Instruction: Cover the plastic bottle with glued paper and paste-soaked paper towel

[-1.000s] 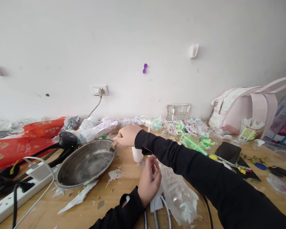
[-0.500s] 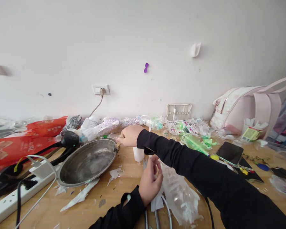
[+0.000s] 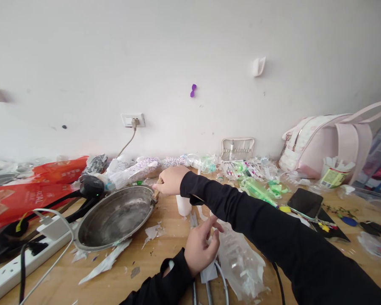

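Observation:
My right hand (image 3: 169, 181) reaches across to the right rim of an oval metal pan (image 3: 114, 218). Its fingers are closed on a small tan piece (image 3: 155, 192) at the rim, mostly hidden by the fingers. Below it, my left hand (image 3: 203, 245) hovers over the table, fingers loosely bent and apart, holding nothing that I can see. Pointed metal tips (image 3: 193, 219) like scissor blades show just beyond the left hand. A white cylinder (image 3: 184, 205) stands under the right wrist, partly covered by it.
Torn paper (image 3: 106, 262) lies before the pan. At left are a power strip (image 3: 9, 271), cables and a red bag (image 3: 28, 203). Clear plastic wrapping (image 3: 244, 262) lies right of the left hand. Farther right are a phone (image 3: 305, 202) and a pink backpack (image 3: 320, 146).
My left hand's fingers have loosened and spread, and it has shifted slightly, showing more of the metal tips. The right hand remains at the pan's rim.

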### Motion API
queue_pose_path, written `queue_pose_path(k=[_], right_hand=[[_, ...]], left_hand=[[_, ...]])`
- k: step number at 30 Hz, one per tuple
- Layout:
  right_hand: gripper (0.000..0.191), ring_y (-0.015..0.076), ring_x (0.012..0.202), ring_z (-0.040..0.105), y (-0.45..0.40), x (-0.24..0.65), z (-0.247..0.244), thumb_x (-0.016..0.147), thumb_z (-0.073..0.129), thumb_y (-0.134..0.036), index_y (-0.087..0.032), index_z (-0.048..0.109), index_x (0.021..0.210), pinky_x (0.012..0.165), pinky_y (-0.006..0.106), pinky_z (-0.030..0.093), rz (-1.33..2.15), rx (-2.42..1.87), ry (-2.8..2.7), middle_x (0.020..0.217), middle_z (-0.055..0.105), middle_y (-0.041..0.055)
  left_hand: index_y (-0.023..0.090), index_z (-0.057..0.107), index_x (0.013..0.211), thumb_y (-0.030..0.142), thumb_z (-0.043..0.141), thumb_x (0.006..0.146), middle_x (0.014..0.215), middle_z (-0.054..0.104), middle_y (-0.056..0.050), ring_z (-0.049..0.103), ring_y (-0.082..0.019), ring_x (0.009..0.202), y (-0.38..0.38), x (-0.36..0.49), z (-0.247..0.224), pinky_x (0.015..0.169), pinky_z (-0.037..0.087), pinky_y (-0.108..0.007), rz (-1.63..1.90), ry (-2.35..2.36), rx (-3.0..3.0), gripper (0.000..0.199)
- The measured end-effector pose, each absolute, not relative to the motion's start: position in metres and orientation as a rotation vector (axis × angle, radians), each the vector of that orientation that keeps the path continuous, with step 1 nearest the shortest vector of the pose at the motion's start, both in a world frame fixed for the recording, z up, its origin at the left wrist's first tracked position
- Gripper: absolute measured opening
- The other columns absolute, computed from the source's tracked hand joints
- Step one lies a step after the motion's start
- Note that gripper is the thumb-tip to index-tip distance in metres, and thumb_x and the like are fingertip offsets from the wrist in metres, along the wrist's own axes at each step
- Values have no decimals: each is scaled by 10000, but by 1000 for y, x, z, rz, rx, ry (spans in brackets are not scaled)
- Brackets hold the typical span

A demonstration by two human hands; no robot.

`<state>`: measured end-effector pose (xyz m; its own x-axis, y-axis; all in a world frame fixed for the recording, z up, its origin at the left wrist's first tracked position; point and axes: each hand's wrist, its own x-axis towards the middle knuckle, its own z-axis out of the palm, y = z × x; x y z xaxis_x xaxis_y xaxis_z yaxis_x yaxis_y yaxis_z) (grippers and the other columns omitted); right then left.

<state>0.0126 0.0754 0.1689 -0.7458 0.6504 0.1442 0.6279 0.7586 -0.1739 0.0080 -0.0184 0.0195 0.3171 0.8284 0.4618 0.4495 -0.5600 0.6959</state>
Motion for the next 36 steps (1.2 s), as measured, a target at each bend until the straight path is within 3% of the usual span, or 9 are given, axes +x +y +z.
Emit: queue_pose_path(k=[5, 10, 15, 19, 26, 29, 31, 33, 36], right_hand=[[329, 214, 700, 594, 78, 15, 164, 779, 447, -405, -171, 661, 695, 568, 279, 367, 196, -1016, -2734, 699, 673, 80], [337, 145, 583, 524, 73, 26, 164, 781, 446, -420, -175, 613, 621, 508, 240, 305, 230, -1019, -2609, 581, 601, 26], [330, 89, 493, 415, 54, 64, 175, 787, 458, -444, -183, 540, 602, 474, 216, 263, 245, -1043, -2427, 513, 485, -41], [399, 70, 468, 352, 30, 113, 185, 837, 425, -420, -183, 385, 520, 484, 217, 259, 245, -1013, -2250, 491, 407, -60], [403, 91, 456, 343, -12, 185, 191, 849, 418, -366, -200, 325, 493, 476, 245, 268, 75, -1303, -2147, 474, 377, -50], [369, 107, 458, 382, -17, 200, 192, 853, 415, -377, -203, 480, 535, 468, 249, 273, 58, -1400, -2201, 473, 431, -41], [291, 132, 518, 480, -16, 206, 192, 848, 423, -389, -241, 634, 713, 497, 250, 314, 84, -1453, -2232, 557, 568, -24], [250, 167, 632, 565, -13, 210, 191, 837, 438, -402, -315, 670, 871, 557, 266, 359, 102, -1501, -2259, 718, 671, -18], [248, 208, 734, 605, -10, 214, 187, 823, 448, -433, -352, 677, 873, 599, 298, 383, 85, -1572, -2268, 827, 702, -20]], left_hand=[[180, 460, 1112, 108, 400, 734, 711, 679, -2, 576, -123, 527, -21, 7, 24, 528, 429, -235, 1371, 772, 2472, 389], [146, 461, 1129, 129, 427, 670, 606, 677, -9, 534, -151, 405, -22, 8, 23, 381, 350, -264, 1401, 540, 2744, 461], [140, 453, 1144, 155, 414, 695, 566, 659, -8, 526, -150, 382, -22, 11, 22, 363, 333, -259, 1341, 494, 2810, 451], [154, 413, 1181, 155, 404, 707, 627, 678, -21, 563, -151, 428, -23, 11, 24, 383, 351, -251, 1243, 505, 2844, 475], [167, 379, 1194, 173, 418, 718, 753, 709, -34, 607, -167, 489, -27, 13, 26, 399, 397, -267, 1120, 549, 2881, 478], [172, 387, 1199, 265, 444, 746, 959, 693, -57, 642, -177, 583, -28, 16, 28, 435, 457, -277, 1028, 575, 2923, 466], [193, 431, 1161, 346, 447, 765, 1025, 670, -57, 645, -181, 596, -30, 19, 29, 453, 486, -292, 943, 629, 2965, 425], [209, 463, 1131, 434, 441, 773, 1068, 648, -64, 648, -190, 600, -33, 22, 28, 459, 505, -313, 859, 715, 2989, 424], [194, 460, 1138, 563, 435, 743, 1122, 613, -97, 660, -219, 650, -39, 27, 26, 482, 529, -344, 748, 817, 2953, 541]])
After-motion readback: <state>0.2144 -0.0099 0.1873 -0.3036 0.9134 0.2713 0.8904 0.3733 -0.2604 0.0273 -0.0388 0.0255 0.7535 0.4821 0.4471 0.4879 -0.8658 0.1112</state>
